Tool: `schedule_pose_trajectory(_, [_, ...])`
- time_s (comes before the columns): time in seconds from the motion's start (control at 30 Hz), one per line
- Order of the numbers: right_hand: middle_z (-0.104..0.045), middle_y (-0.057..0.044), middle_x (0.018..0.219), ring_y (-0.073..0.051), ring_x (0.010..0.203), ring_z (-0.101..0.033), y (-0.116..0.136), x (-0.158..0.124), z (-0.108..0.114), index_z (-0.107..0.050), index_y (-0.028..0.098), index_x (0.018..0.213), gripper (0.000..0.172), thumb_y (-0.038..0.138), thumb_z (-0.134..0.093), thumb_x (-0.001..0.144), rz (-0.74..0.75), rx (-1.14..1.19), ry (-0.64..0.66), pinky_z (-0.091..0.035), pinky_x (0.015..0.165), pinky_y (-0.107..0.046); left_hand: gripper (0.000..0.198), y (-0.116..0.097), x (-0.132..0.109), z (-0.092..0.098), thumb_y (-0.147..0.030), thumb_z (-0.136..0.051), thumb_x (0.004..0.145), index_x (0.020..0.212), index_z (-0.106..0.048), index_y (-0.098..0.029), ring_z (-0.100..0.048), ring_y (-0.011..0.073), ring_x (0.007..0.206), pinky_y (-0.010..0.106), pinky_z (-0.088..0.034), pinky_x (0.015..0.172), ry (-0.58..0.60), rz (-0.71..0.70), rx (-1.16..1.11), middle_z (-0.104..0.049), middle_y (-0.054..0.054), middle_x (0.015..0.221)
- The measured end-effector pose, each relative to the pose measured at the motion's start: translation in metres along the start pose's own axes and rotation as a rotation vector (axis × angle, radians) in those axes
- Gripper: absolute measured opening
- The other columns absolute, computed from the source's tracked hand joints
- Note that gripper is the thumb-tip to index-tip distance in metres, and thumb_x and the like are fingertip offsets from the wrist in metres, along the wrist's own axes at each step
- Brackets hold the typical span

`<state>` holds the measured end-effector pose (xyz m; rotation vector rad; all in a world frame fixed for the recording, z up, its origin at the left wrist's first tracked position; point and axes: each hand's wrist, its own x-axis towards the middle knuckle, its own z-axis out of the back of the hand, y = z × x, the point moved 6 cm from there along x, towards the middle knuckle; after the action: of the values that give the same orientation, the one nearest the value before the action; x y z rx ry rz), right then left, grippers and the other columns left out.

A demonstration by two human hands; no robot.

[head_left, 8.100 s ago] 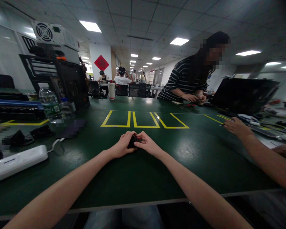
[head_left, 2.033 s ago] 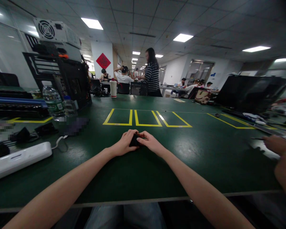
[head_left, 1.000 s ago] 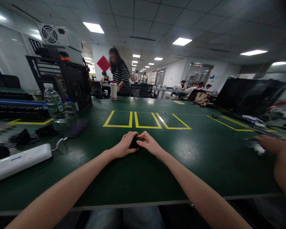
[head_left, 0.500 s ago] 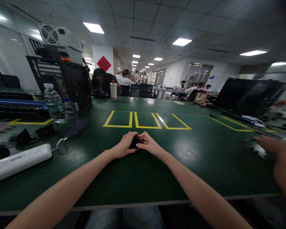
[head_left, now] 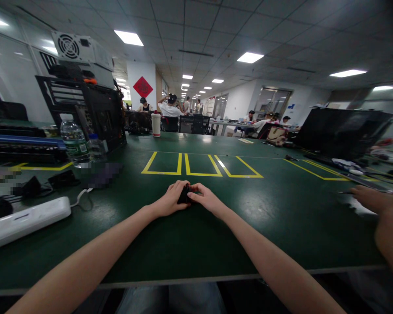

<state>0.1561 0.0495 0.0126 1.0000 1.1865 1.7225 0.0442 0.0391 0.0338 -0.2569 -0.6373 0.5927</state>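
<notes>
A small black object [head_left: 184,196], its kind too dark and covered to make out, is held between my two hands just above or on the green table [head_left: 183,248]. My left hand [head_left: 171,199] wraps its fingers over the object's left side and top. From the right, my right hand [head_left: 203,197] pinches it with thumb and fingertips. Fingers hide much of its surface. Beyond my hands, several yellow tape outlines [head_left: 203,175] mark the tabletop.
To the left lie a white power strip [head_left: 29,221], a water bottle [head_left: 74,141] and a black computer case [head_left: 101,111]. A lidded cup [head_left: 156,124] stands at the far edge. At right are a monitor [head_left: 340,131] and another person's hand [head_left: 373,198] holding a thin tool.
My right thumb has shifted slightly up on the black object. The dark-haired person behind the cup has bent lower, and the other person's hand at right has moved slightly.
</notes>
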Motion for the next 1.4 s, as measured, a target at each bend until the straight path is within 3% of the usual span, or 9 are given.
schedule_pose_trajectory(0.13, [-0.051, -0.001, 0.091, -0.015, 0.087, -0.052, 0.009, -0.004, -0.003, -0.044, 0.019, 0.086, 0.033, 0.031, -0.063, 0.063, 0.045, 0.044, 0.041, -0.042, 0.078, -0.034, 0.054, -0.001, -0.001, 0.001, -0.026, -0.057, 0.069, 0.115, -0.029, -0.022, -0.04, 0.0211, 0.104, 0.041, -0.029, 0.093, 0.016, 0.002, -0.007, -0.041, 0.007, 0.109])
schedule_pose_trajectory(0.27, [-0.051, -0.001, 0.089, -0.015, 0.087, -0.051, 0.013, -0.006, -0.002, -0.044, 0.02, 0.085, 0.026, 0.034, -0.057, 0.068, 0.06, 0.03, 0.004, -0.042, 0.079, -0.034, 0.055, -0.002, -0.001, 0.002, -0.026, -0.057, 0.069, 0.116, -0.028, -0.022, -0.04, 0.021, 0.105, 0.042, -0.028, 0.094, 0.015, -0.002, -0.017, -0.041, 0.006, 0.11])
schedule_pose_trajectory(0.53, [-0.05, -0.004, 0.098, -0.015, 0.089, -0.051, -0.003, 0.001, 0.001, -0.045, 0.019, 0.095, 0.033, 0.036, -0.055, 0.07, 0.001, 0.004, -0.026, -0.041, 0.08, -0.036, 0.056, 0.001, -0.001, 0.0, -0.026, -0.058, 0.069, 0.116, -0.029, -0.022, -0.04, 0.0211, 0.105, 0.042, -0.027, 0.095, 0.008, 0.007, -0.022, -0.041, 0.007, 0.11])
schedule_pose_trajectory(0.83, [-0.049, -0.001, 0.097, -0.014, 0.087, -0.052, 0.01, -0.005, -0.004, -0.043, 0.02, 0.088, 0.033, 0.03, -0.063, 0.063, 0.049, 0.068, 0.061, -0.043, 0.078, -0.034, 0.054, -0.004, -0.001, 0.003, -0.026, -0.056, 0.07, 0.116, -0.028, -0.021, -0.041, 0.0211, 0.104, 0.043, -0.028, 0.094, 0.026, 0.002, -0.018, -0.041, 0.007, 0.11])
schedule_pose_trajectory(1.1, [-0.051, -0.001, 0.087, -0.014, 0.083, -0.051, 0.011, -0.002, -0.002, -0.044, 0.02, 0.081, 0.02, 0.035, -0.053, 0.071, 0.069, -0.009, -0.035, -0.042, 0.077, -0.035, 0.053, -0.006, -0.001, 0.004, -0.027, -0.056, 0.07, 0.116, -0.029, -0.022, -0.042, 0.0226, 0.105, 0.044, -0.029, 0.093, 0.034, 0.026, -0.018, -0.041, 0.007, 0.111])
schedule_pose_trajectory(1.4, [-0.05, -0.004, 0.096, -0.016, 0.088, -0.051, -0.002, 0.0, -0.001, -0.046, 0.017, 0.093, 0.031, 0.038, -0.053, 0.071, -0.045, -0.009, -0.006, -0.042, 0.079, -0.037, 0.054, -0.004, -0.001, 0.003, -0.026, -0.057, 0.07, 0.116, -0.029, -0.022, -0.041, 0.0217, 0.105, 0.044, -0.027, 0.094, 0.03, 0.025, -0.026, -0.042, 0.007, 0.111])
